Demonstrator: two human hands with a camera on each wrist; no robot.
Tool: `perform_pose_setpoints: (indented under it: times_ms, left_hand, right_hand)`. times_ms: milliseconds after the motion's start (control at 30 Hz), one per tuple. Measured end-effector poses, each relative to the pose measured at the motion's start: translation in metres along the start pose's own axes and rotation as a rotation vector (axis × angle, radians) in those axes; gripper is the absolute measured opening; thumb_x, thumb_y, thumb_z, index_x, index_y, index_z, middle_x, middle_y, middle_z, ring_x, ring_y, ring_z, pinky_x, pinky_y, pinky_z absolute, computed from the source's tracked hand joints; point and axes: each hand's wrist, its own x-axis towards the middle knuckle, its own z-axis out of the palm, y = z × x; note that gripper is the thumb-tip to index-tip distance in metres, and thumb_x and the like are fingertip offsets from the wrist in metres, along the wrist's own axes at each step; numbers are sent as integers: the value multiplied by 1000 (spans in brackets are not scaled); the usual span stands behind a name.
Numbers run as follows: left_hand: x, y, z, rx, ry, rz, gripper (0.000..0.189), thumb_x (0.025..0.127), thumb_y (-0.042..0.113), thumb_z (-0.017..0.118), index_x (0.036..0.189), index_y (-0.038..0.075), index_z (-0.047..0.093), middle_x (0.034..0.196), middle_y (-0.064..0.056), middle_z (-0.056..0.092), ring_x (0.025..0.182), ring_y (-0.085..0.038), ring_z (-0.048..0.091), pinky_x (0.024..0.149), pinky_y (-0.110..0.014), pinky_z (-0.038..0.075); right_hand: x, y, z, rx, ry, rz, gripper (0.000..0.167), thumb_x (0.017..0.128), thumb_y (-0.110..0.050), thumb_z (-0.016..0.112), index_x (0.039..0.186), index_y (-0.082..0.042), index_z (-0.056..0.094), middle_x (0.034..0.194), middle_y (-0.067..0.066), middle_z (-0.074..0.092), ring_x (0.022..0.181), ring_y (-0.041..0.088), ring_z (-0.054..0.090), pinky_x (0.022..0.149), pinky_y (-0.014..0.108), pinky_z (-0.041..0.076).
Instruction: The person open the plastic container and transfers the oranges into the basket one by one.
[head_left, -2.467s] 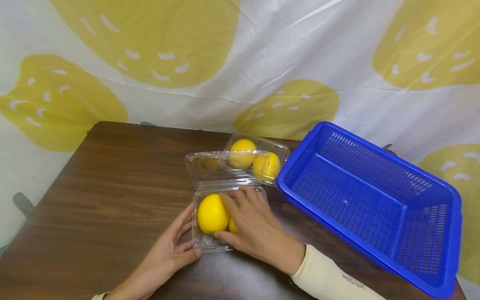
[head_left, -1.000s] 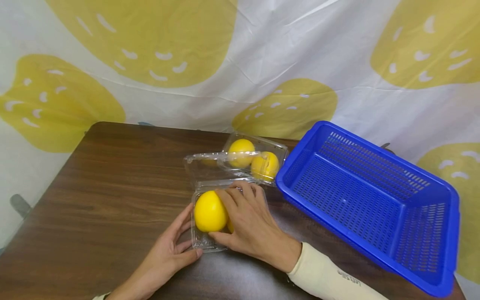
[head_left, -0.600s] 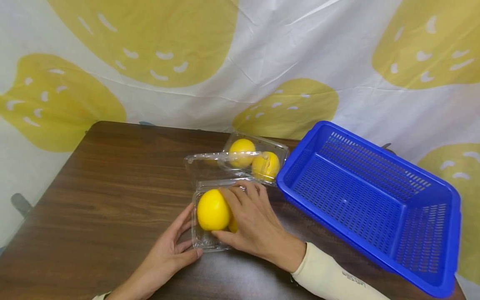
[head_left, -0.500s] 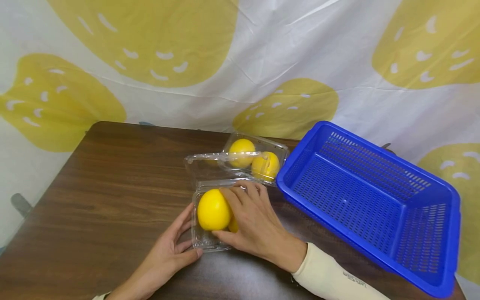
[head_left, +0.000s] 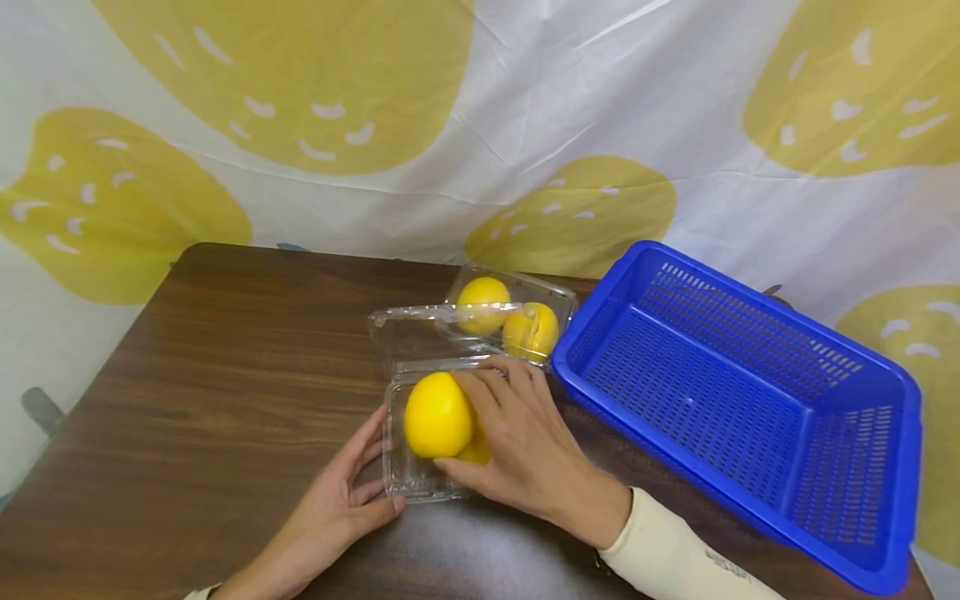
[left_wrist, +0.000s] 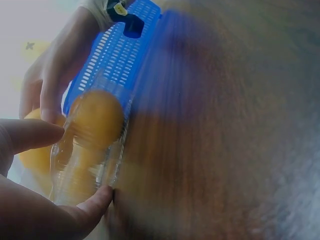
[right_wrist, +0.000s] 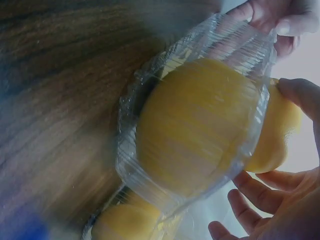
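Observation:
A clear plastic clamshell box lies on the table, its lid folded back. My left hand holds the box at its left side, thumb by the front corner and fingers along the wall. Above the box, my right hand grips a lemon, thumb in front and fingers behind. Below it a second lemon sits in the box, partly hidden by the hand. Through the ribbed wall that lower lemon shows large in the right wrist view, with the gripped lemon beyond the rim.
Behind the lid stands another clear clamshell box with two lemons in it. At the right is a large blue perforated basket, its left end beside the rear box. The dark wood table meets a lemon-print curtain at the back.
The gripped lemon has risen a little and shifted right with my right hand, showing more of the box floor at left. My left hand has stayed in place.

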Motion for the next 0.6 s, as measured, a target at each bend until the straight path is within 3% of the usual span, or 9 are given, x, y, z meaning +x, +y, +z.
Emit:
perform_pose_setpoints:
  times_ms: [233, 467, 600]
  left_hand:
    - [0, 1, 0, -14, -1, -4, 106, 91, -4, 81, 177, 15, 21, 182, -18, 19, 161, -46, 32, 116, -28, 53]
    - [1, 0, 1, 25, -3, 19, 107, 90, -6, 81, 177, 11, 20, 181, -20, 22, 159, -48, 33, 116, -27, 51]
    - [1, 0, 0, 15, -3, 16, 107, 90, -7, 80, 177, 12, 20, 181, -20, 21, 159, -48, 34, 114, -25, 52]
  right_hand:
    - [-4, 6, -15, 41, 23, 2, 90, 73, -47, 99, 143, -4, 64, 123, 11, 72, 129, 35, 57, 116, 50, 48]
    - [-17, 17, -39, 114, 47, 40, 92, 74, -40, 100, 148, -3, 61, 137, 10, 70, 130, 34, 56, 111, 52, 52]
    - [-24, 23, -50, 125, 54, 74, 91, 74, -39, 100, 148, -2, 61, 136, 11, 70, 129, 34, 55, 109, 51, 53]
